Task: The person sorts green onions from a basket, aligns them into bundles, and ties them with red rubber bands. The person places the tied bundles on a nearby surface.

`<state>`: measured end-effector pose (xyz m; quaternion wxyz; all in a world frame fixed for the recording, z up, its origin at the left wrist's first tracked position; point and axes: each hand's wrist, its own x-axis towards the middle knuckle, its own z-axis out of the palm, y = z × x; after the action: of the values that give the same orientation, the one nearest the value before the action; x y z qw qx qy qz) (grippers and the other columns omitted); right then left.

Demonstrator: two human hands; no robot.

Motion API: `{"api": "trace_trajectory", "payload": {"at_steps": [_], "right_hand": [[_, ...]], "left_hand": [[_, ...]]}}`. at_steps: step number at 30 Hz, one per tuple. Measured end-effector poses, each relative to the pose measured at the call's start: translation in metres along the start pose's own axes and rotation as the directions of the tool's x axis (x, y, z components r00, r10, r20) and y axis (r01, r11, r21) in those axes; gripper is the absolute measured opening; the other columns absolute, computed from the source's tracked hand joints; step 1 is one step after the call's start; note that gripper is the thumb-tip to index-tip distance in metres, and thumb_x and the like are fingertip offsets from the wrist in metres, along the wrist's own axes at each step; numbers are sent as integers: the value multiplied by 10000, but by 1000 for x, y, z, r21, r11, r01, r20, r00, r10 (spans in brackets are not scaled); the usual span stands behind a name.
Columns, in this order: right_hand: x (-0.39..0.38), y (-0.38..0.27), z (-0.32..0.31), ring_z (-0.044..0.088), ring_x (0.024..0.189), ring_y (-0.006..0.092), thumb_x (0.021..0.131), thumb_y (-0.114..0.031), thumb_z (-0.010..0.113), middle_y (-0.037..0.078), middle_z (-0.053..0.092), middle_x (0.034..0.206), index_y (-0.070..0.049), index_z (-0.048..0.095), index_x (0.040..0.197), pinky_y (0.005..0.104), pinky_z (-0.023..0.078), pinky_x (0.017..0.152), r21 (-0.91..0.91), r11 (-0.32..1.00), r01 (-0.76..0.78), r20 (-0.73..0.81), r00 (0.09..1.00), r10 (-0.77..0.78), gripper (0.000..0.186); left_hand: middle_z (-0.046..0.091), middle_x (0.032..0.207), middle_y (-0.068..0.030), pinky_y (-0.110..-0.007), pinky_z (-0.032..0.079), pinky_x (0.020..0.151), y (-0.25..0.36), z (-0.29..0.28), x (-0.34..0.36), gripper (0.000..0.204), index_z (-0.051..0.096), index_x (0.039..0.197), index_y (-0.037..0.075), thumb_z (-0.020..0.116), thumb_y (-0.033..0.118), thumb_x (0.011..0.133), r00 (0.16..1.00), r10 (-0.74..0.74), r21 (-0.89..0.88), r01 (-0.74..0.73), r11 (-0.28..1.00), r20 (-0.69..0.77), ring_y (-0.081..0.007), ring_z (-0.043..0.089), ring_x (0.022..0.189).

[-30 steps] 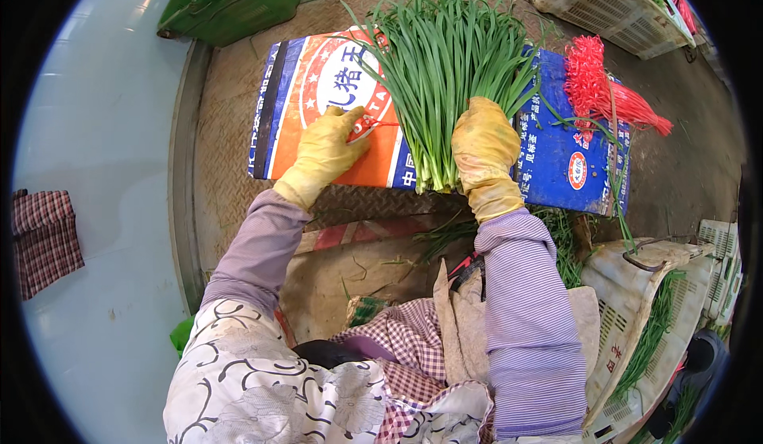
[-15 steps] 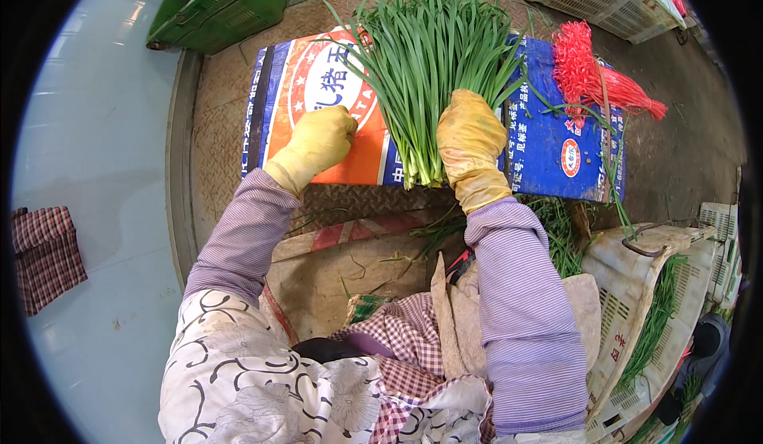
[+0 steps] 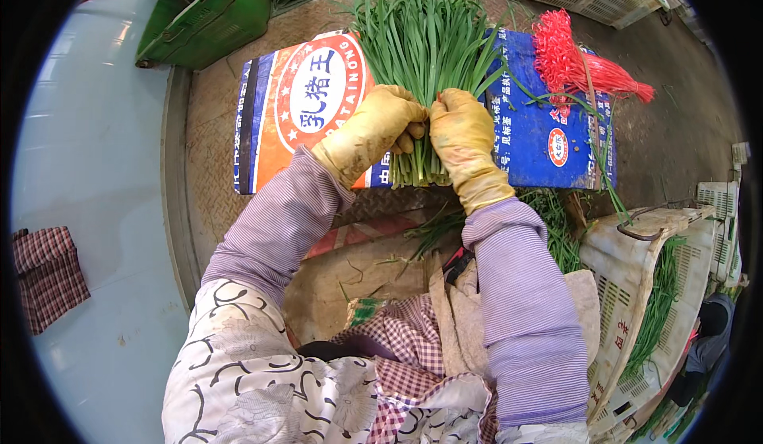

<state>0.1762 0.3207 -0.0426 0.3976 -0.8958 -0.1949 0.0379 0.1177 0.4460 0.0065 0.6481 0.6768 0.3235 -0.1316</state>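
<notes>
"What are the fingers doing?"

"Both hands are in yellow gloves. The right hand (image 3: 463, 138) has its fingers clenched on the right side of a green bunch (image 3: 421, 46). The left hand (image 3: 377, 130) has curled fingers against the left side; I cannot tell whether they grasp stems or something hidden."

"What has just changed?"

"The left hand was apart from the bunch; it has now come across to meet the right. That suggests two-handed work at the stems, rather than one hand steadying them."

"Where is the bunch?"

"Between the fingers, leaves fanning beyond them, stem ends nearer the body. It lies on a blue-and-orange sack (image 3: 266, 138)."

"Farther out?"

"Right of the fingers, red ties (image 3: 560, 54) rest on the sack. Beyond them to the left is a green crate (image 3: 199, 34); nearer the body, rightward, a pale crate (image 3: 612, 301) holds greens (image 3: 656, 317)."
</notes>
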Motion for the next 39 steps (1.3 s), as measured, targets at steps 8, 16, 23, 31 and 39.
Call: {"api": "trace_trajectory", "payload": {"at_steps": [8, 16, 23, 31, 39], "right_hand": [[8, 14, -16, 697, 836, 208, 824, -182, 735, 127, 729, 903, -8, 715, 972, 314, 528, 735, 367, 924, -107, 366, 930, -38, 230], [16, -10, -26, 657, 757, 204, 801, -175, 713, 118, 697, 812, -51, 708, 950, 332, 511, 711, 71, 993, -90, 509, 860, 41, 194], [23, -19, -26, 685, 841, 282, 805, -181, 673, 142, 712, 879, -67, 714, 1003, 371, 518, 785, -110, 994, -16, 532, 844, 72, 231], [23, -18, -22, 682, 819, 278, 809, -200, 680, 138, 707, 852, -84, 719, 984, 369, 515, 758, -113, 993, -11, 511, 857, 68, 213], [20, -14, -28, 669, 888, 330, 823, -227, 635, 146, 698, 890, -96, 712, 951, 396, 514, 796, -4, 995, -95, 504, 860, 84, 199]], "left_hand": [[635, 700, -88, -287, 475, 425, -13, 1, 7, 135, 619, 924, -3, 608, 130, 903, 999, 16, 1, -16, 1000, -44, -172, 586, 465], [652, 778, -89, -361, 539, 603, -48, -42, 32, 116, 626, 919, 20, 621, 137, 919, 911, 145, -536, 93, 839, 386, -231, 629, 635], [655, 799, -71, -371, 535, 626, -55, -44, 34, 161, 631, 935, 42, 617, 202, 946, 885, 199, -565, 84, 821, 421, -216, 631, 682], [649, 681, -67, -373, 536, 537, -47, -36, 35, 496, 628, 827, 47, 452, 468, 1022, 909, 135, -487, 82, 869, 395, -257, 639, 529], [613, 660, -51, -321, 510, 463, -30, -24, 26, 529, 607, 855, 73, 544, 590, 944, 962, 61, -199, -7, 980, 266, -199, 604, 488]]}}
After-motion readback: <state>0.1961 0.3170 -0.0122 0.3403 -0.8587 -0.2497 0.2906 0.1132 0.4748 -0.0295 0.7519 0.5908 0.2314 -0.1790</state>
